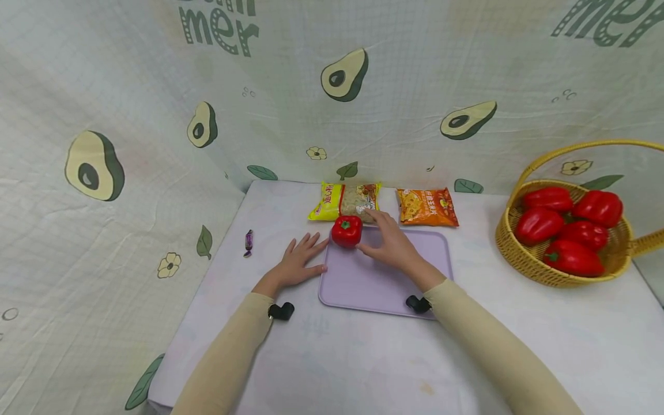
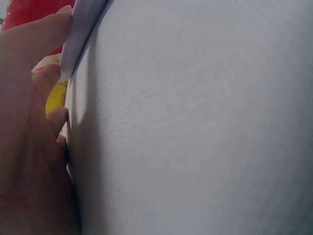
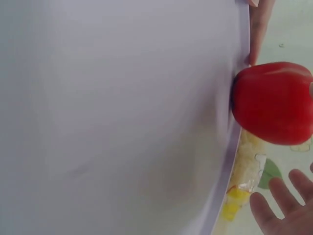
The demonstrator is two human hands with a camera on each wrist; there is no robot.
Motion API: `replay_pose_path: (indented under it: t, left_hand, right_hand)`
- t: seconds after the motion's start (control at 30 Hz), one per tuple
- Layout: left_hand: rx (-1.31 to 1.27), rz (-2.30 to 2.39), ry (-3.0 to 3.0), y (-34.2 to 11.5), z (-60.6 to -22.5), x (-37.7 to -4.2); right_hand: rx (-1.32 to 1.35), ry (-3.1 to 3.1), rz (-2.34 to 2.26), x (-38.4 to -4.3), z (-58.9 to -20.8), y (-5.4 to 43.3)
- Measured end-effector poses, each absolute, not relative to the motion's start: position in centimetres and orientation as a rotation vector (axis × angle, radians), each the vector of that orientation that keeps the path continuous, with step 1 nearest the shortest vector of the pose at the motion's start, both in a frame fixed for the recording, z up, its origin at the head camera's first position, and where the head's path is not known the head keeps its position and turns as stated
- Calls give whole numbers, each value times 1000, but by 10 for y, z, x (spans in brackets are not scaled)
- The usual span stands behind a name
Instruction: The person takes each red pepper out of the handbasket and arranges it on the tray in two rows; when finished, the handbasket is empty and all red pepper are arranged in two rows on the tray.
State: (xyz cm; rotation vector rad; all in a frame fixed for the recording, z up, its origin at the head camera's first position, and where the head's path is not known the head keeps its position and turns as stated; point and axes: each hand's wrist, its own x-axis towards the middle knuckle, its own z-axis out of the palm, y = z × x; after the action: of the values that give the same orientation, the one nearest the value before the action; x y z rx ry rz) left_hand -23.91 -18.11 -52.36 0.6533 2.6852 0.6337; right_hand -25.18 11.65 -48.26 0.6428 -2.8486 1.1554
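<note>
A red bell pepper [image 1: 346,231] sits at the far left corner of a lilac tray [image 1: 384,282]. My right hand [image 1: 390,248] is over the tray just right of the pepper, its fingers spread and curving loosely. In the right wrist view, a gap shows between those fingertips [image 3: 264,208] and the pepper [image 3: 274,103]. My left hand [image 1: 295,265] lies palm down on the table at the tray's left side, fingers apart. Its thumb [image 2: 44,32] rests at the tray's rim [image 2: 80,34] in the left wrist view.
Behind the tray lie a yellow snack bag [image 1: 332,203] and an orange snack bag [image 1: 426,207]. A purple wrapped candy [image 1: 248,243] is on the left. At the right stands a yellow wicker basket [image 1: 513,251] with several red peppers [image 1: 539,226]. Patterned cloth [image 1: 404,138] hangs behind the table.
</note>
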Motion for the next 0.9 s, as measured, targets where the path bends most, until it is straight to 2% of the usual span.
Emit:
replay_pose_path:
  t: [0.9]
  left_hand:
    - [659,635,2674,-182,-524,-239]
  right_hand:
    - [516,-2971,1102,-226,-475,176]
